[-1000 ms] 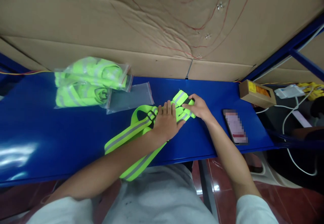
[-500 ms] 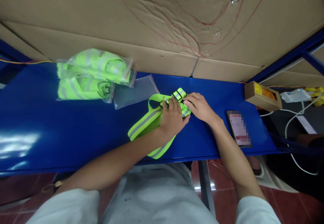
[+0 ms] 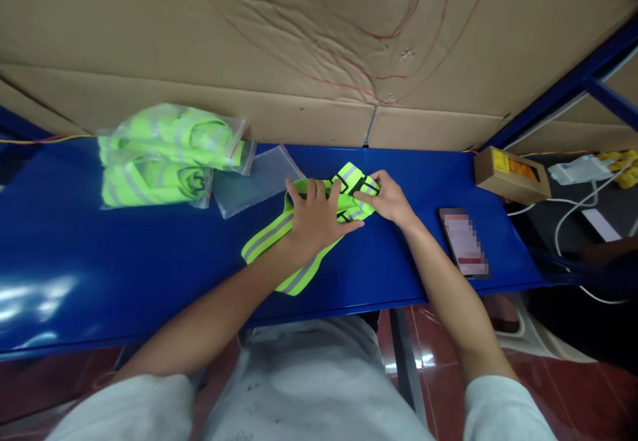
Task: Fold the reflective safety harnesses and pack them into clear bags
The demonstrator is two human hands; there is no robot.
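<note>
A neon-green reflective strap (image 3: 269, 236) with grey stripes and black buckles lies loosely folded on the blue table (image 3: 164, 262). My left hand (image 3: 316, 215) rests on the strap, fingers spread and palm down. At the strap's buckle end, my right hand (image 3: 389, 198) pinches the green webbing between thumb and fingers. Just behind my left hand is a flat, clear zip bag (image 3: 254, 182), partly beside the strap. Further left, clear bags with rolled green straps (image 3: 169, 155) are stacked.
A phone (image 3: 463, 243) lies right of my right arm. Behind it stands a small cardboard box (image 3: 511, 176) with an orange thing inside. White cables (image 3: 561, 228) hang at the right. A cardboard wall (image 3: 299, 122) borders the table's back edge.
My left hand has shifted left with its fingers spread wider. My right hand has closed on the strap's buckle end, which is now more fanned out. The whole view has shifted slightly.
</note>
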